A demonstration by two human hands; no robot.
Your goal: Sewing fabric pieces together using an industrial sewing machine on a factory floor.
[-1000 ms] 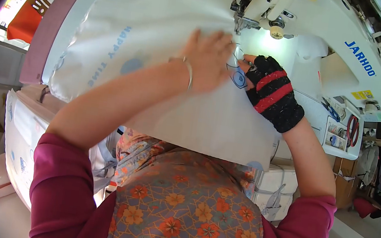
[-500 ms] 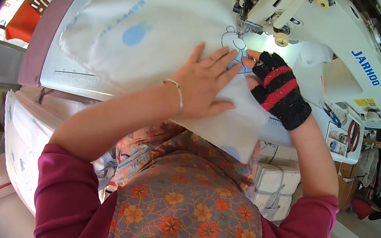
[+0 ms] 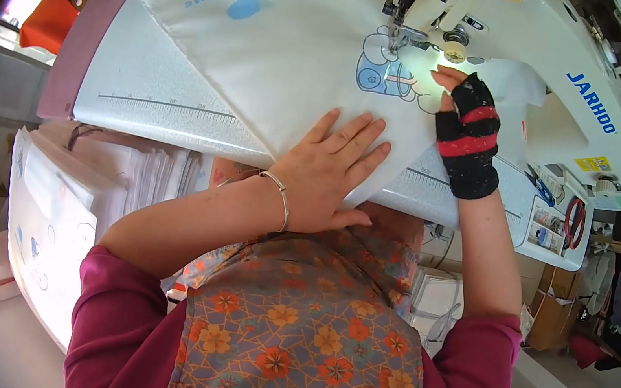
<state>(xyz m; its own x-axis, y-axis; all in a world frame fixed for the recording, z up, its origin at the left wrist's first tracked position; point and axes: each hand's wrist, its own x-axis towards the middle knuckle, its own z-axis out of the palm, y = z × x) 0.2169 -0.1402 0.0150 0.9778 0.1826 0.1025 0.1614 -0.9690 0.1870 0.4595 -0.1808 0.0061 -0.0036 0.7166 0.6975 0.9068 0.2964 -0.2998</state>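
The scene is bright overall. A cool white light glows beneath the sewing machine head, washing out the white cloth near the needle. Daylight blows out the window at upper left, and glare burns a white patch at lower left. The clutter along the right is dimmer and soft. The floral apron is reasonably sharp. Fisheye distortion bows the surface edge, and black vignetting swallows the corners.

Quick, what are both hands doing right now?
Left hand: open, flat on the white cloth.
Right hand: open, near the cloth's right edge; no grip visible.
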